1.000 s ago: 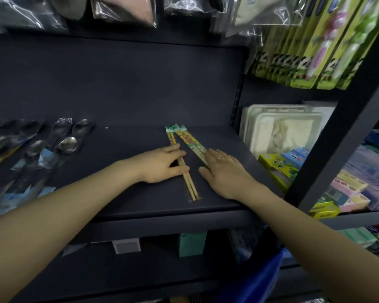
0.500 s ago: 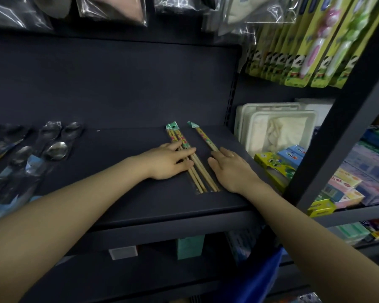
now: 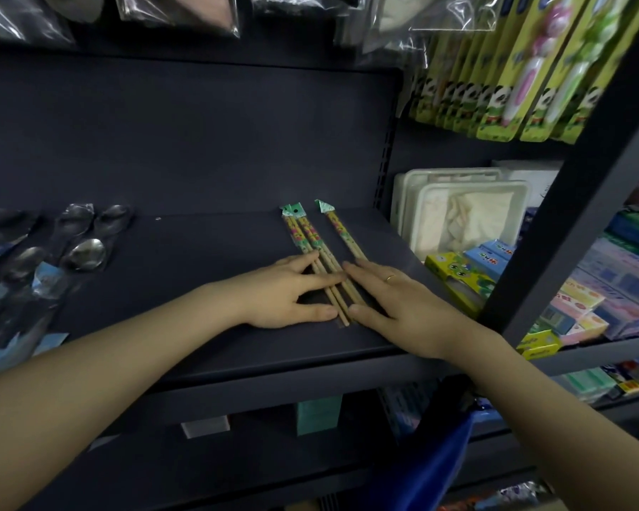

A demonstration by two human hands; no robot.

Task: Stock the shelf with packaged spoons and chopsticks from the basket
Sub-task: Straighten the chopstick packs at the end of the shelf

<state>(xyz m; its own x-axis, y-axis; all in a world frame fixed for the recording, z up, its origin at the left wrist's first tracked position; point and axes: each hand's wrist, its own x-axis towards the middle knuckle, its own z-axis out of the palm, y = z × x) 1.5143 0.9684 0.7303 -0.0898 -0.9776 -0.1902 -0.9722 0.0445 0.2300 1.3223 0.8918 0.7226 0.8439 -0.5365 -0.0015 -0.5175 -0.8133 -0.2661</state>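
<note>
Two open hands lie flat on a dark grey metal shelf (image 3: 207, 341), squaring up clear-wrapped packs of printed wooden chopsticks with green paper tops (image 3: 312, 239). The left hand (image 3: 286, 293) presses its straight fingers across the packs, apparently pinning them, while the right hand (image 3: 399, 302) rests against their right side as a guide. Plastic-wrapped steel spoons (image 3: 78, 248) lie well apart to the left.

We are finding no readable text: print on the small boxes (image 3: 491, 254) and the hanging green packs (image 3: 495, 105) is showing too blurred to make out.
</note>
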